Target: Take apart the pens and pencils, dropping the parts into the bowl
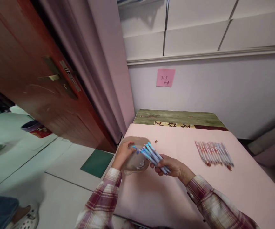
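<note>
My right hand is wrapped round a bundle of blue and pale-lilac pens, their bright blue ends pointing up and left. My left hand reaches over a shallow beige tray, thumb and fingers pinched on a small blue piece. Just beside those fingertips a second blue piece shows over the tray. Small white and grey pieces lie in the tray's lower right part. What kind of pieces these are is too small to make out.
Pens with red and grey markings lie in a row at the table's right, small brown pieces at their lower ends. Another brown bit lies near the tray. A pink note is on the wall. A wooden door stands at left.
</note>
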Available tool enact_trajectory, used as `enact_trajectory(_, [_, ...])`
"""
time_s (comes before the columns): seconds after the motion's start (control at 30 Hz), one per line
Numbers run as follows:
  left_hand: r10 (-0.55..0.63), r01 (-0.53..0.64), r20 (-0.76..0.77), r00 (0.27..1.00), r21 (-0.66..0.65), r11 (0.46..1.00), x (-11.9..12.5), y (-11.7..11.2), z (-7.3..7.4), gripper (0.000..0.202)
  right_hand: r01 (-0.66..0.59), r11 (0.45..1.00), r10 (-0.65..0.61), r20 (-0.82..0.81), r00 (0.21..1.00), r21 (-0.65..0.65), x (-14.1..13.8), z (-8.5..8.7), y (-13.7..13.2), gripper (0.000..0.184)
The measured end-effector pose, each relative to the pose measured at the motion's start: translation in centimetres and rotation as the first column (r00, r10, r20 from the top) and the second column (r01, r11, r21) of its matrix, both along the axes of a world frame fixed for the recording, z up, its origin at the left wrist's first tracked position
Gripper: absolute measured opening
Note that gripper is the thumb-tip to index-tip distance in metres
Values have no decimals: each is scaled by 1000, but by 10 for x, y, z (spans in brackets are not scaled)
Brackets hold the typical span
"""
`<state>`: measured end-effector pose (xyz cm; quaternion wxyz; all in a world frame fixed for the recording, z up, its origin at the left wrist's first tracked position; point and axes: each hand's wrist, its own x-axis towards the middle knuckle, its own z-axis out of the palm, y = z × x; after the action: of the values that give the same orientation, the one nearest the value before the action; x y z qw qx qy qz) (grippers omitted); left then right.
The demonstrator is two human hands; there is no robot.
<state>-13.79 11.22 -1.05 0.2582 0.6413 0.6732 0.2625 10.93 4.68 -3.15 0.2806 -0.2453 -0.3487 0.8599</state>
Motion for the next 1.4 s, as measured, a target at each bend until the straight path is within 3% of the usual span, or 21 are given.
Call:
enact_trajectory(0.1, [-22, 24, -74, 997, 30, 999, 5, 7, 13, 24, 53, 998, -55, -46, 997, -36, 19, -12, -13, 41])
enact_trajectory(0.2, [-89, 101, -138, 986, 83, 991, 30, 20, 30, 20, 134, 988, -138, -43, 990, -74, 43, -22, -34, 45])
enact_trajectory(0.27, [-263, 303, -296, 918, 100, 948, 58, 31, 37, 23, 218, 973, -217, 18, 976, -77, 60, -24, -49, 44])
enact_trajectory(0.3, [-351, 397, -397, 848, 36, 917, 74, 37, 37, 24, 261, 963, -256, 70, 964, -62, 68, -23, -56, 42])
enact_trajectory(0.37, [-433, 463, -438, 788, -43, 885, 107, 48, 30, 25, 335, 942, -330, 204, 922, 11, 83, -20, -71, 35])
enact_trajectory(0.47, [-494, 464, -491, 717, -192, 865, 150, 61, 6, 27, 397, 896, -443, 425, 789, 197, 107, -16, -90, 29])
enact_trajectory(0.63, [-500, 377, -576, 647, -328, 866, 187, 75, -32, 37, 455, 802, -592, 611, 526, 386, 152, -20, -119, 29])
enact_trajectory(0.8, [-474, 372, -619, 626, -298, 879, 198, 76, -40, 38, 558, 710, -665, 670, 330, 429, 189, -29, -136, 27])
enact_trajectory(0.93, [-525, 478, -576, 627, -248, 843, 223, 58, -38, 28, 633, 633, -677, 715, 175, 445, 215, -38, -136, 29])
enact_trajectory(0.97, [-553, 526, -552, 625, -226, 820, 234, 50, -39, 23, 618, 626, -666, 738, 107, 475, 223, -40, -136, 32])
enact_trajectory(1.03, [-629, 641, -489, 604, -171, 748, 262, 29, -42, 25, 502, 652, -610, 786, -98, 568, 237, -43, -138, 40])
enact_trajectory(1.1, [-707, 743, -425, 565, -109, 660, 292, 6, -48, 32, 272, 720, -561, 767, -313, 638, 248, -45, -143, 50])
enact_trajectory(1.13, [-736, 780, -401, 546, -77, 621, 305, -4, -51, 33, 138, 747, -566, 732, -379, 650, 252, -46, -146, 53])
enact_trajectory(1.2, [-785, 838, -367, 498, -27, 544, 326, -21, -57, 33, -115, 753, -632, 663, -401, 648, 257, -49, -151, 53])
enact_trajectory(1.27, [-812, 873, -363, 457, 9, 488, 339, -32, -63, 32, -312, 710, -703, 621, -346, 631, 258, -51, -153, 55])
enact_trajectory(1.4, [-821, 911, -417, 390, 44, 410, 350, -40, -71, 26, -528, 609, -770, 599, -217, 592, 260, -52, -147, 65])
